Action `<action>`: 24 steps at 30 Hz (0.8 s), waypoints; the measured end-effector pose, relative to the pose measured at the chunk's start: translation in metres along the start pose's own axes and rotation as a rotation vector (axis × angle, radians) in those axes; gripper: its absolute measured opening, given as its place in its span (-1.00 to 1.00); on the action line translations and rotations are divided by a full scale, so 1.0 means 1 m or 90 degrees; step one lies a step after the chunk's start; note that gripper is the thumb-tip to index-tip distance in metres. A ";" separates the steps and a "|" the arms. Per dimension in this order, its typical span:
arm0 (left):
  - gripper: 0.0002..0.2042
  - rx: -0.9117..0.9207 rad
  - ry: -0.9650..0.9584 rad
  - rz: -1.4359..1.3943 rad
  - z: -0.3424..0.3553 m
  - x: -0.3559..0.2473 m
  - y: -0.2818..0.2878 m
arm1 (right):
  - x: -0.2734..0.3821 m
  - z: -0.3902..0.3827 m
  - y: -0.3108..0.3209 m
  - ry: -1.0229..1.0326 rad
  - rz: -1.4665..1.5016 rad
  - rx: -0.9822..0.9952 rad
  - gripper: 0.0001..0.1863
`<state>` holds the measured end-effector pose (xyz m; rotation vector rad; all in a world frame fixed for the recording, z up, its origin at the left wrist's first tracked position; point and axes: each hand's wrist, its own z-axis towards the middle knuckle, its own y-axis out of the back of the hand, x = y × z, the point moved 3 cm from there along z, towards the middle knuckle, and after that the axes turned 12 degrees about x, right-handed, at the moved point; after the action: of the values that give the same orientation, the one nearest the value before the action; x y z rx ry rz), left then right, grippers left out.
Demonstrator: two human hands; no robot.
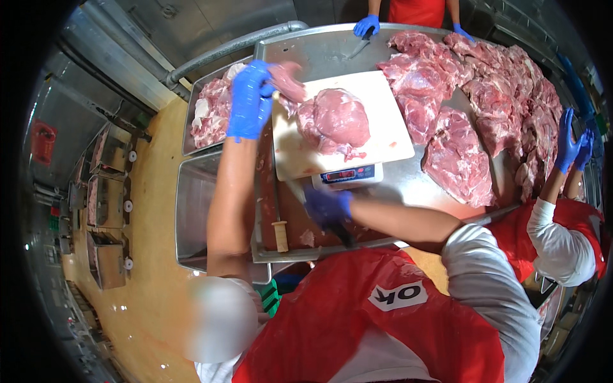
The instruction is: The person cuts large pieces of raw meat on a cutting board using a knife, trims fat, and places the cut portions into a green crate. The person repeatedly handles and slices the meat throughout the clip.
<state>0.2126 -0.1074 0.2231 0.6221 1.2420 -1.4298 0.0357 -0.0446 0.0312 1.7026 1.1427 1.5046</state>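
My left hand [249,102], in a blue glove, grips a strip of raw meat [288,80] at the left edge of a white cutting board [391,121]. A rounded piece of raw meat [337,120] lies on the board, which rests on a scale [350,176] with a lit display. Below the board, my blue-gloved right hand [327,205] is closed round a knife [345,237]. Motion smears this hand, and the blade points up and left. Left of it lies a sharpening steel with a wooden handle [280,236].
Large cuts of raw meat [456,153] cover the right of the steel table [306,48]. At left stand a tray of trimmings [214,108] and a deep metal bin [198,210]. A co-worker's hand [366,26] is by a knife [359,48]; another's hands [570,145] are at right.
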 end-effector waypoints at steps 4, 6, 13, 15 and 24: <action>-0.85 0.052 -0.093 0.120 0.002 -0.054 0.037 | 0.034 -0.115 0.031 -0.073 0.518 -0.137 -0.88; -0.85 -0.011 -0.055 0.071 0.012 -0.077 0.050 | -0.016 -0.149 0.073 -0.235 0.281 -0.403 -0.86; -0.88 -0.155 -0.084 0.462 0.065 -0.106 0.188 | -0.172 -0.140 0.091 -0.258 0.628 -0.573 -0.51; -0.80 -0.227 -0.061 0.614 0.056 -0.092 0.237 | -0.146 -0.123 0.103 -0.223 0.653 -0.530 -0.52; -0.37 0.045 0.301 0.470 -0.044 0.097 0.038 | -0.108 -0.132 0.116 -0.284 0.347 -0.527 -0.61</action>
<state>0.2100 -0.0986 0.1102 1.3575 1.1305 -0.7227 -0.0670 -0.2071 0.1048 1.6401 -0.2058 1.4681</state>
